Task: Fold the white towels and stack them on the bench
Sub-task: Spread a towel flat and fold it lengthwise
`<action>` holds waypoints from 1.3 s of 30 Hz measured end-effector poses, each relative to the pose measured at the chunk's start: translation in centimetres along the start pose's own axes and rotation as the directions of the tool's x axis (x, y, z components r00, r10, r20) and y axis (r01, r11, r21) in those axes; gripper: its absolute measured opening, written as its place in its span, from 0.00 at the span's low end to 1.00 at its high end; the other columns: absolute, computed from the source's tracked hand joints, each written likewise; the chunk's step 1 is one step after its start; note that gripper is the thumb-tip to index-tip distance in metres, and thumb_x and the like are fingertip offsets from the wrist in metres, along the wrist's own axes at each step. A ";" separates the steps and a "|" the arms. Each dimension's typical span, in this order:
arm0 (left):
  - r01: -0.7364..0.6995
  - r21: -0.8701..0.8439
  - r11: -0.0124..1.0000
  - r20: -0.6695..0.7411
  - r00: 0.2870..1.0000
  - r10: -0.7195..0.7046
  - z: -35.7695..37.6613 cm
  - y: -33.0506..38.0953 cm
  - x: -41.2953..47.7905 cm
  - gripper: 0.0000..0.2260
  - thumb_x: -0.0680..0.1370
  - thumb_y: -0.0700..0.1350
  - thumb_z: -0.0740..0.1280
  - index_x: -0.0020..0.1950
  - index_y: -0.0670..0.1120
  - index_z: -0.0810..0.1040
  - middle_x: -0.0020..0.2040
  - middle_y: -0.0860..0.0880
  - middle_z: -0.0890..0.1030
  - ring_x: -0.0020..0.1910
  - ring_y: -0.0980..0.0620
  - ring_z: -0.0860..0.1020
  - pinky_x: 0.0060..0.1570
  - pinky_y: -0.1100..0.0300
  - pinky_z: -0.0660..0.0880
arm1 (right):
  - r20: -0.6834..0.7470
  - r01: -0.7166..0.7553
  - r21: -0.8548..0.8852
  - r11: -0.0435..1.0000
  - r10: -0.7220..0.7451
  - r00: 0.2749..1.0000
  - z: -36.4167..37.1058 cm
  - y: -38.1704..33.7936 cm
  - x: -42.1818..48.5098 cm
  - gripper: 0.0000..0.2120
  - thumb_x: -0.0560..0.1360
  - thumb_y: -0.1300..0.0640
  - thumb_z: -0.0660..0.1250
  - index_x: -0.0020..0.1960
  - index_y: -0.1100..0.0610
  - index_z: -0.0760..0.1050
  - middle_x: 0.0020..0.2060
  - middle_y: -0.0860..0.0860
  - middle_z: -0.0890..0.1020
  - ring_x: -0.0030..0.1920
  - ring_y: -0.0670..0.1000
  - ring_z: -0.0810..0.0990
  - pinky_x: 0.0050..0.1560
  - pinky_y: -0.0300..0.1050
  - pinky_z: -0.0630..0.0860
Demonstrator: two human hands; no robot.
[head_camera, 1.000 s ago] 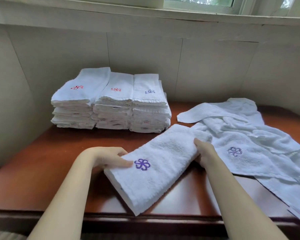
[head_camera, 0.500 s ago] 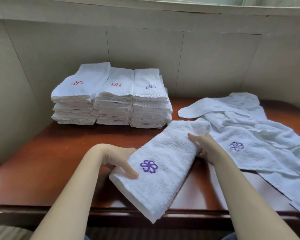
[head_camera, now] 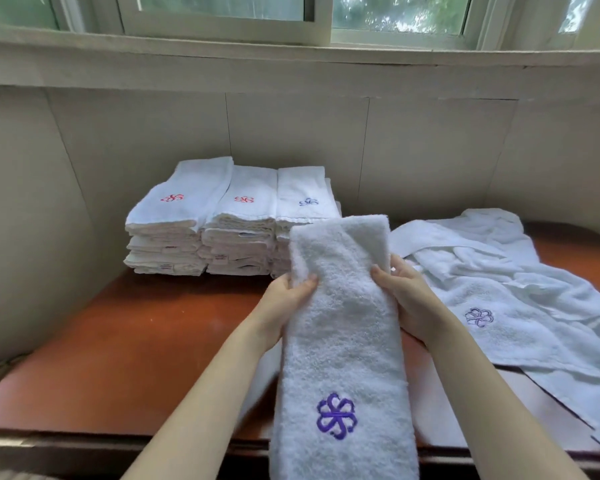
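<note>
Both hands hold a folded white towel [head_camera: 343,323] lifted above the wooden bench [head_camera: 118,358], its long side pointing away from the person. The left hand [head_camera: 286,303] grasps its left edge, thumb on top; the right hand [head_camera: 407,299] grasps the right edge. Three stacks of folded towels [head_camera: 229,220] sit against the wall behind it. Unfolded towels [head_camera: 516,306] lie spread to the right.

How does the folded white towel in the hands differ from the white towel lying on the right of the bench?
The folded white towel is a neat narrow strip, gripped by the left hand and right hand above the brown wooden bench. The spread white towel lies loose and rumpled, untouched. The first's purple flower emblem looks bold, the second's paler. Both are white terry.
</note>
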State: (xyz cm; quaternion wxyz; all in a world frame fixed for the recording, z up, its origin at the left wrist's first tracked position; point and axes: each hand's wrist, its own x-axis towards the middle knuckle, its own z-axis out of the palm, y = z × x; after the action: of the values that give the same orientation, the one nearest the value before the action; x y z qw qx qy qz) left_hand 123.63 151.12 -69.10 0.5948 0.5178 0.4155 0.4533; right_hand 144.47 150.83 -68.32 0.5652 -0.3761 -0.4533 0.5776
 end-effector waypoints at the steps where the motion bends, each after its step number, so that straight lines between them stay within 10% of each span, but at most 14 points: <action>1: -0.036 -0.008 0.999 -0.062 0.997 0.036 0.0 0.2 -0.1 0.11 0.79 0.46 0.66 0.59 0.43 0.76 0.46 0.50 0.85 0.42 0.54 0.84 0.36 0.64 0.78 | -0.093 -0.019 -0.061 0.998 0.013 0.996 0.6 0.2 0.1 0.14 0.77 0.59 0.65 0.61 0.60 0.71 0.48 0.58 0.83 0.43 0.54 0.84 0.37 0.46 0.80; 7: -0.129 -0.022 0.991 -0.185 0.975 0.123 -0.9 1.8 -1.5 0.13 0.80 0.44 0.63 0.63 0.42 0.73 0.55 0.44 0.81 0.48 0.50 0.82 0.46 0.57 0.79 | -0.165 -0.122 -0.113 0.986 0.103 0.981 4.0 2.1 0.3 0.13 0.78 0.59 0.65 0.61 0.58 0.72 0.52 0.59 0.82 0.47 0.58 0.83 0.42 0.51 0.80; 17: -0.349 0.285 0.893 -0.227 0.880 0.417 -4.3 13.1 -2.0 0.03 0.80 0.44 0.64 0.53 0.47 0.76 0.50 0.47 0.82 0.45 0.51 0.82 0.42 0.60 0.80 | -0.018 0.244 -0.271 0.931 -0.258 0.966 10.9 -8.4 1.7 0.12 0.74 0.66 0.62 0.49 0.50 0.76 0.42 0.49 0.82 0.37 0.46 0.82 0.35 0.42 0.79; 25: -0.536 0.350 0.768 -0.190 0.762 0.619 -7.5 21.1 1.2 0.06 0.80 0.39 0.62 0.46 0.48 0.72 0.44 0.50 0.80 0.38 0.57 0.80 0.40 0.62 0.79 | 0.072 0.297 -0.231 0.926 -0.288 0.955 14.2 -15.3 6.7 0.22 0.75 0.73 0.61 0.64 0.55 0.69 0.41 0.58 0.81 0.41 0.56 0.80 0.48 0.56 0.78; 36: -0.331 -0.037 0.943 -0.342 0.891 0.299 -14.1 24.7 18.9 0.11 0.83 0.44 0.58 0.61 0.38 0.72 0.45 0.43 0.79 0.33 0.49 0.82 0.28 0.57 0.80 | -0.189 0.336 -0.214 0.917 -0.376 0.907 17.8 -15.3 28.1 0.16 0.74 0.63 0.69 0.60 0.62 0.72 0.45 0.56 0.78 0.40 0.52 0.79 0.40 0.44 0.79; 39: -0.100 0.056 0.993 -0.356 0.927 0.114 -17.2 20.3 24.8 0.09 0.83 0.43 0.57 0.54 0.38 0.72 0.35 0.43 0.77 0.27 0.51 0.76 0.25 0.60 0.76 | -0.195 0.087 -0.262 0.961 -0.141 0.971 16.5 -8.9 33.6 0.08 0.77 0.59 0.66 0.54 0.61 0.71 0.45 0.56 0.74 0.38 0.51 0.77 0.34 0.38 0.75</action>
State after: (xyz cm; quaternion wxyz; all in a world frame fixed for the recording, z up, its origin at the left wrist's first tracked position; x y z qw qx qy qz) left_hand 110.91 180.34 -51.56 0.4738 0.4590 0.4965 0.5642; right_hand 128.95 182.17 -52.22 0.5905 -0.4771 -0.4810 0.4385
